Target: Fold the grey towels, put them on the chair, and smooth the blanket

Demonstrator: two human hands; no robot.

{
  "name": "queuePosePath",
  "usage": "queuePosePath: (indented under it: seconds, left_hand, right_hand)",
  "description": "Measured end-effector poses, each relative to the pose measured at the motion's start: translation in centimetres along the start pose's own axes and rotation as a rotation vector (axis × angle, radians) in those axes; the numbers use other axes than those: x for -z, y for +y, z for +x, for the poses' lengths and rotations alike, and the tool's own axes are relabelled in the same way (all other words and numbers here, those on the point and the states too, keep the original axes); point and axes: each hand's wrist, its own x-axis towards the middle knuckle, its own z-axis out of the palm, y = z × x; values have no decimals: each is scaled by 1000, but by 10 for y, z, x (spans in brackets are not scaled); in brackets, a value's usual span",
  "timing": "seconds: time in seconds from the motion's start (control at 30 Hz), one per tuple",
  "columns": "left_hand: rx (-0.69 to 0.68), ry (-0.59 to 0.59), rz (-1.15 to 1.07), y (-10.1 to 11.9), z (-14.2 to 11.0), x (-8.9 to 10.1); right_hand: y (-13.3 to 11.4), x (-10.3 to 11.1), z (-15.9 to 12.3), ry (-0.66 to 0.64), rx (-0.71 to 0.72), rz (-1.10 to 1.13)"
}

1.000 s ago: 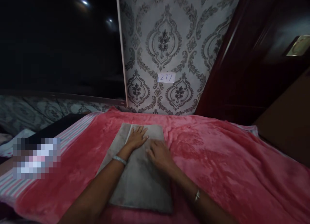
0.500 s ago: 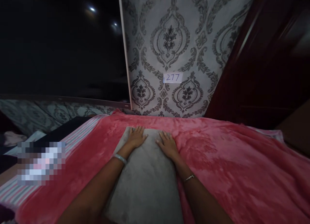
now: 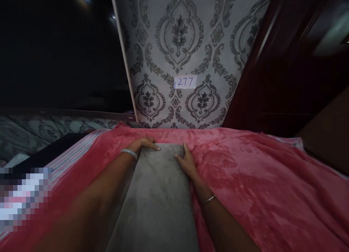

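Observation:
A long folded grey plush cloth [image 3: 156, 194] lies on a pink plush blanket [image 3: 234, 179], its narrow far end toward the wall. At the far left corner, my left hand [image 3: 145, 143] has its thumb on top and its fingers curled over the edge, partly hidden. My right hand [image 3: 188, 163] grips the far right corner, with the thumb on the upper face and the other fingers along the side, mostly out of sight. Each wrist wears a bracelet.
A large dark television screen [image 3: 60, 55] stands at the left. Patterned wallpaper [image 3: 180, 59] with a paper label reading 277 [image 3: 185, 82] is straight ahead. A dark red wooden panel [image 3: 272, 81] rises at the right. A blurred patch covers the lower left.
Both hands have gone from lying flat on the grey cloth to holding its far corners, fingers round the edges. The view has shifted slightly to the right.

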Motion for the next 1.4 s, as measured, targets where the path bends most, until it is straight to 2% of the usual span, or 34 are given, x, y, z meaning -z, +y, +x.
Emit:
queuePosePath:
  seconds: [0.13, 0.27, 0.33, 0.47, 0.53, 0.63, 0.73, 0.8, 0.87, 0.97, 1.07, 1.2, 1.27, 1.3, 1.33, 1.4]
  left_hand:
    - [3, -90, -32, 4, 10, -5]
    - [-35, -129, -57, 11, 0, 3]
    - [-73, -91, -57, 19, -10, 13]
    - [-173, 83, 49, 44, -39, 35]
    - [-220, 161, 143, 58, -58, 46]
    - [-267, 244, 242, 77, -90, 64]
    - [-304, 346, 293, 95, -120, 82]
    - [-320, 420, 330, 109, -137, 93]
    - [-347, 493, 368, 125, -153, 102]
    - [-417, 609, 383, 148, -173, 117]
    - [-503, 716, 354, 169, -189, 133]
    - [-622, 848, 364, 188, -199, 142]
    - [-673, 913, 384, 189, -201, 131]
    - [-691, 936, 393, 185, -202, 120]
    - [-701, 948, 397, 179, -202, 105]
    - [-684, 922, 385, 157, -204, 63]
  right_hand:
    - [5, -2, 1, 36, -52, 118]
    - [3, -3, 2, 39, -70, 186]
    - [-4, 1, 3, 14, -75, 194]
    - [-34, 19, -4, -124, -115, 273]
    - [-51, 29, -16, -223, -182, 445]
    - [-72, 44, -51, -393, -319, 729]
    - [-87, 54, -96, -524, -417, 790]
    - [-95, 59, -121, -533, -452, 769]
    - [-102, 67, -132, -465, -455, 727]
    - [-115, 93, -120, -306, -375, 594]
    - [-136, 143, -88, -128, -189, 304]
    - [-171, 219, -64, 219, 160, -174]
    - [-179, 243, -70, 333, 309, -344]
    - [-179, 249, -78, 361, 362, -408]
    - [-175, 251, -89, 361, 399, -463]
    - [-155, 243, -118, 285, 417, -557]
